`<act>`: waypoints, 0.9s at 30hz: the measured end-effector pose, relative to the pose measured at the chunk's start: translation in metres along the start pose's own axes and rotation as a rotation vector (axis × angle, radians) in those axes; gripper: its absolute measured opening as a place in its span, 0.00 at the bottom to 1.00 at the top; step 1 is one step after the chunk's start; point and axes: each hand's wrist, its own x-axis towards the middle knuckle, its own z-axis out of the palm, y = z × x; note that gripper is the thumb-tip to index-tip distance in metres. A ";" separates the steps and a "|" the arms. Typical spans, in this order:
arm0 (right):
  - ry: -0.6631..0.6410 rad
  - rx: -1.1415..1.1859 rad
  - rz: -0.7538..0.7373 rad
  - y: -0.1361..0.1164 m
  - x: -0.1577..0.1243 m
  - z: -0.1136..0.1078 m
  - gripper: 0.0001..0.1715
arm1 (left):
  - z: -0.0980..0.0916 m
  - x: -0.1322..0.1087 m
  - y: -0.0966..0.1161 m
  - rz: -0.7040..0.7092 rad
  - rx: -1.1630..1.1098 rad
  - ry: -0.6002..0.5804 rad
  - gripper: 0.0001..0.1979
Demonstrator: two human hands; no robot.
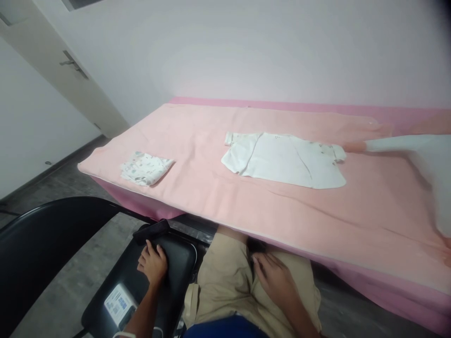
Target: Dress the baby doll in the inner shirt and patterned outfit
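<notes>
A black case (pixel 151 231) lies just past the fingers of the left hand (pixel 152 264), which rests loose on the black seat (pixel 178 256). The right hand (pixel 276 278) lies loose on the shorts (pixel 223 281). Farther off, a white shirt (pixel 278 159) lies flat on the pink cloth (pixel 200 195).

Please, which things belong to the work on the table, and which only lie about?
Probably in the work:
white garment, spread flat, another person's hand at one end
folded patterned cloth
pink table cover

Probably just lying about:
dark object at chair seat's edge
white labelled item, same seat
</notes>
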 end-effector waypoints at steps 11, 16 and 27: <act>0.044 -0.008 -0.024 -0.005 0.004 -0.005 0.15 | -0.003 0.001 0.000 0.004 -0.042 -0.009 0.31; 0.019 -0.011 -0.007 -0.005 0.003 -0.005 0.15 | -0.009 -0.002 0.004 0.033 -0.149 -0.064 0.28; 0.047 0.230 0.012 -0.013 0.002 -0.026 0.15 | -0.082 -0.064 0.169 0.428 -1.038 -0.685 0.22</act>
